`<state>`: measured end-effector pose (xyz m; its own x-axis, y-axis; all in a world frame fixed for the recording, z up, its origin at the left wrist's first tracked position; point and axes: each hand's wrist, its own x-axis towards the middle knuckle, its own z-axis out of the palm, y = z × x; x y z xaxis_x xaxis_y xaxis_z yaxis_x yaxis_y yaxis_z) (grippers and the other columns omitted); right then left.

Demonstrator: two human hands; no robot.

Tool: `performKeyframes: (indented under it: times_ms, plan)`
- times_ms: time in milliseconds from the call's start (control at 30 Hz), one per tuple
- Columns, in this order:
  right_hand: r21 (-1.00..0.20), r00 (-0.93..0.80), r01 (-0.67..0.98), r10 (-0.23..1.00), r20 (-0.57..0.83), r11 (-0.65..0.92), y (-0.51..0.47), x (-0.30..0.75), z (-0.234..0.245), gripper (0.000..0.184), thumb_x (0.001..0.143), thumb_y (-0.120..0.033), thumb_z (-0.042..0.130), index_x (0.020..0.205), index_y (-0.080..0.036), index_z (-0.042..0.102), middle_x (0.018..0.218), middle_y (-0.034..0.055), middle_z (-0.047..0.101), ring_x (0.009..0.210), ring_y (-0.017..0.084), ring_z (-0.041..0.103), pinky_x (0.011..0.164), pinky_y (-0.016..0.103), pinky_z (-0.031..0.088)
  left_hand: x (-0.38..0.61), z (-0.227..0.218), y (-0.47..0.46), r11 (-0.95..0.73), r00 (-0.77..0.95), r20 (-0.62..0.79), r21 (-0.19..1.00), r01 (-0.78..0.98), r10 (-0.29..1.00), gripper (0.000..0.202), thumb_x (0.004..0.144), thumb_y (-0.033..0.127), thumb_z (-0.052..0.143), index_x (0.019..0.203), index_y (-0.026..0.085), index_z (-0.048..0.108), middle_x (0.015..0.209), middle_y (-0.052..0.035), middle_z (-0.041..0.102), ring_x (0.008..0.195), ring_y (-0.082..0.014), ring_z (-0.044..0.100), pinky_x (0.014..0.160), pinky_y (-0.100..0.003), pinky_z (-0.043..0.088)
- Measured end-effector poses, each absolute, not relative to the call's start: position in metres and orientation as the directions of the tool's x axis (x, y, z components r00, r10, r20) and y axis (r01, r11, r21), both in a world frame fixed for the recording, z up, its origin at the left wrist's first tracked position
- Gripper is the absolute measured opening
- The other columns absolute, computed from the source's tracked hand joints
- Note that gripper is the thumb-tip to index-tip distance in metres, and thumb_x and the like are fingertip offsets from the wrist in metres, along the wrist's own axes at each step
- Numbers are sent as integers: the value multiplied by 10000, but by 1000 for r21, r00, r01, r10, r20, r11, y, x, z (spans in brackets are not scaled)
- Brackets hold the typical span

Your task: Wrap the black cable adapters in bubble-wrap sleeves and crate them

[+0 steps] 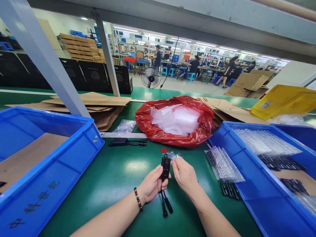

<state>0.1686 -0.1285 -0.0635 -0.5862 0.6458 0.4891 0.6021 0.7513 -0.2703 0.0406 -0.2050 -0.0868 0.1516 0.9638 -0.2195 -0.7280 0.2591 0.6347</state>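
My left hand (152,185) is wrapped round a small black controller box (165,167) with a loop of cable at its top. Two short leads with black connectors (169,205) hang from its lower end. Close to the box's upper right edge, my right hand (185,173) is closed in a pinch, and whatever it may hold is hidden by the fingers. Just beyond the hands lie a small pile of red bits (163,150) and a small clear plastic bag (175,155). More black cabled units (128,142) rest to the left.
Blue bins (56,171) flank me, the right one (249,184) holding bubble-wrapped black units. A bundle of bubble-wrapped units (223,164) leans beside it. At the back stand a red bag (148,131) of bubble pouches, cardboard sheets (103,102) and a slanted metal post (53,59).
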Motion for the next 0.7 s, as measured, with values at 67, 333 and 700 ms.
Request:
performKeyframes:
  times_ms: [67,333,700]
  plan:
    - [-368,-585,594,698,412,716,-128,169,-62,307,910,-255,296,672,-195,481,634,10,527,573,121,485,562,232,344,41,-87,-205,257,153,-214,641,-724,965,286,817,436,501,945,181,515,786,-19,537,462,-48,412,485,-219,259]
    - [-635,-608,540,778,159,552,-124,170,-54,365,905,-355,304,595,-199,418,573,-27,481,544,108,446,532,220,330,41,-87,-207,280,184,-215,642,-714,959,289,814,443,503,936,181,507,791,-20,540,459,-44,404,481,-215,253]
    - [-476,-585,572,739,334,668,-126,170,-58,323,908,-294,301,623,-207,425,631,-6,511,565,115,473,546,225,355,41,-84,-206,273,168,-220,646,-713,961,308,793,453,534,948,187,516,796,-18,538,469,-46,414,480,-215,257]
